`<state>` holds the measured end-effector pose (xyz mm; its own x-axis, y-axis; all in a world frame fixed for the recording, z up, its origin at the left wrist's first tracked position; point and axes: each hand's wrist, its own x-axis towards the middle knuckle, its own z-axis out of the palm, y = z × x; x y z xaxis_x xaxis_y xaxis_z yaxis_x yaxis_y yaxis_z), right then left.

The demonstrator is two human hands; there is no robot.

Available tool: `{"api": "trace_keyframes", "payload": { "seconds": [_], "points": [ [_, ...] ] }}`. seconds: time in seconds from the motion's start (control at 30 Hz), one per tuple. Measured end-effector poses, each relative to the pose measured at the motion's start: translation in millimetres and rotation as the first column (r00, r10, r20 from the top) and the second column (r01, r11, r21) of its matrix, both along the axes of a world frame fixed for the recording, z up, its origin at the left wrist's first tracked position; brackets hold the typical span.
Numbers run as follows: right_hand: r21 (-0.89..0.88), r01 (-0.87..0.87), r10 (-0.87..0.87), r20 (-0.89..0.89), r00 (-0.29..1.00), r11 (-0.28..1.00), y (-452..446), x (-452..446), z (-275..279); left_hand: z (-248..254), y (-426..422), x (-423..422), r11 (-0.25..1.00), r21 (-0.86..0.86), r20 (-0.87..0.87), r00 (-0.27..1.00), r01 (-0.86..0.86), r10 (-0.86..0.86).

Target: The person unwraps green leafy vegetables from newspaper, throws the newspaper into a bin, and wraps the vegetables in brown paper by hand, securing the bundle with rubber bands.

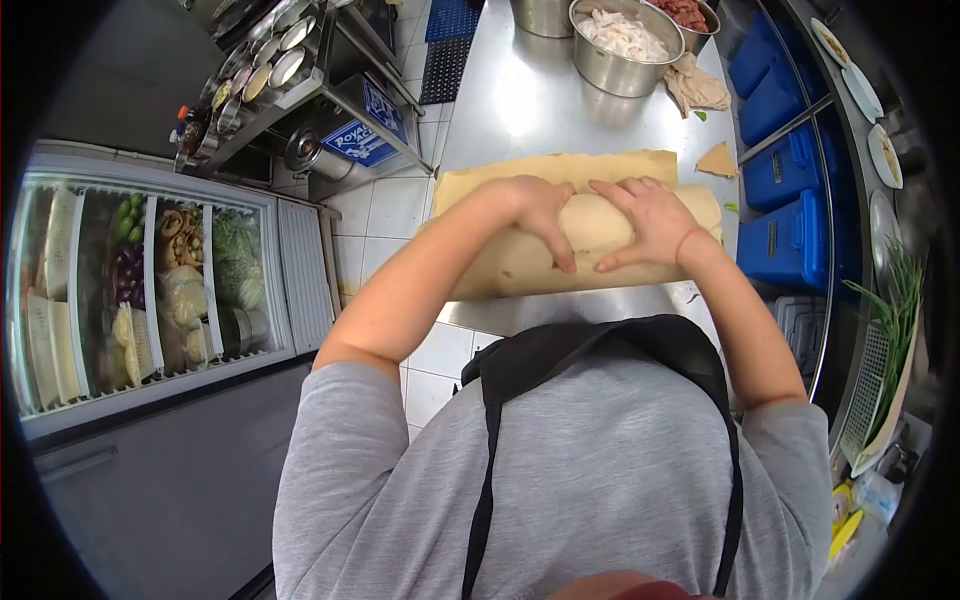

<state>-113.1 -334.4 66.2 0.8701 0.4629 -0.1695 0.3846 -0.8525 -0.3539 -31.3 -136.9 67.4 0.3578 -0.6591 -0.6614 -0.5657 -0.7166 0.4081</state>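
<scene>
A thick roll of tan, paper-like sheet (588,228) lies crosswise on the near end of the steel table, with a flat stretch of the same sheet (600,166) behind it. My left hand (540,215) curves over the roll's left-middle part, thumb pointing toward me. Just to the right, my right hand (652,222) grips over the top, its fingers spread and thumb on the near side. A gap of bare roll shows between the two hands. Small dark spots mark the roll's near face. What lies inside the roll is hidden.
On the steel table (500,95) stand a pot of pale meat (622,80), red meat (682,12) and a crumpled cloth (697,85). A tan scrap (717,160) lies right. Blue bins (785,240) line the right; a glass-topped fridge (150,290) stands left.
</scene>
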Motion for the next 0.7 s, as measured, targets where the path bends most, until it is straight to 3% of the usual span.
{"api": "trace_keyframes", "payload": {
  "seconds": [0.03, 0.1, 0.23, 0.3, 0.43, 0.5, 0.7],
  "points": [
    [-0.022, 0.006, -0.008, -0.110, 0.994, 1.000, -1.5, 11.8, 0.6, -3.4, -0.8, 11.8, 0.999, 0.027, -0.138, 0.990, -0.035, 0.039],
    [0.000, -0.005, 0.005, -0.165, 0.986, 1.000, -6.7, 31.5, -5.1, -16.0, -4.7, 34.2, 0.991, 0.109, -0.376, 0.920, -0.076, 0.112],
    [0.116, 0.017, 0.025, -0.353, 0.935, 0.993, -14.6, 69.9, -24.7, -32.1, -0.5, 65.9, 0.988, 0.062, -0.312, 0.938, -0.140, 0.152],
    [0.135, 0.037, 0.017, -0.379, 0.925, 0.990, -14.3, 85.1, -26.0, -29.8, 3.2, 77.1, 0.991, 0.055, -0.100, 0.987, -0.120, 0.125],
    [0.153, 0.097, -0.016, -0.459, 0.888, 0.984, -15.1, 104.1, -34.8, -36.5, 12.0, 89.3, 0.981, 0.058, -0.137, 0.972, -0.184, 0.190],
    [0.147, 0.106, -0.026, -0.463, 0.886, 0.983, -15.3, 108.7, -39.6, -40.3, 12.5, 92.2, 0.951, 0.133, -0.348, 0.886, -0.278, 0.308],
    [0.165, 0.148, -0.049, -0.488, 0.871, 0.975, -17.4, 107.9, -39.8, -44.7, 8.6, 99.3, 0.978, 0.146, -0.371, 0.908, -0.149, 0.194]
  ]
}}
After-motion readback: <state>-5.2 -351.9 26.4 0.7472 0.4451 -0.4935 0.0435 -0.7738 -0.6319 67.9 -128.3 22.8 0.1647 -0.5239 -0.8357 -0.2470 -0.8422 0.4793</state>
